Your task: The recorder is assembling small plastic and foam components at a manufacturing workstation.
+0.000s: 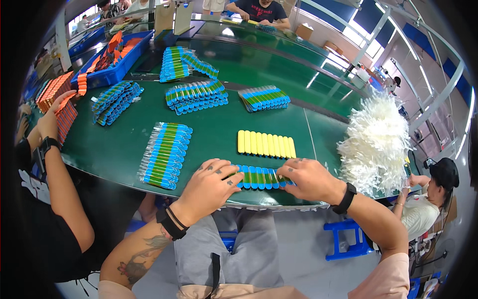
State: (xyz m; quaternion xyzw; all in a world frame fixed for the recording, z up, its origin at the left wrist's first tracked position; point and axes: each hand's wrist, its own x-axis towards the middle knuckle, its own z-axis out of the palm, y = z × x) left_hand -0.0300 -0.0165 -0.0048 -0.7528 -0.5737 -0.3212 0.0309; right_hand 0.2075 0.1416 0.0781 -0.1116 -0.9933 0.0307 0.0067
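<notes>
Side by side at the table's near edge lies a row of short round-ended strips [258,177], blue with green middles, like small nail files. My left hand [211,180] has its fingers curled at the row's left end. At the other end, my right hand [311,178] pinches the row between thumb and fingers; its fingertips are partly hidden. Just beyond the row sits a similar row of yellow strips [266,144] with dark edges. Left of my left hand lies a stack of clear-wrapped blue-and-green strips [165,155].
Farther back are more wrapped bundles [196,95] and a blue crate [119,70] of orange pieces. A large heap of white slips [376,142] stands at the right. On the left, a co-worker's hand [49,122] holds orange strips. A blue stool [347,240] stands below the table.
</notes>
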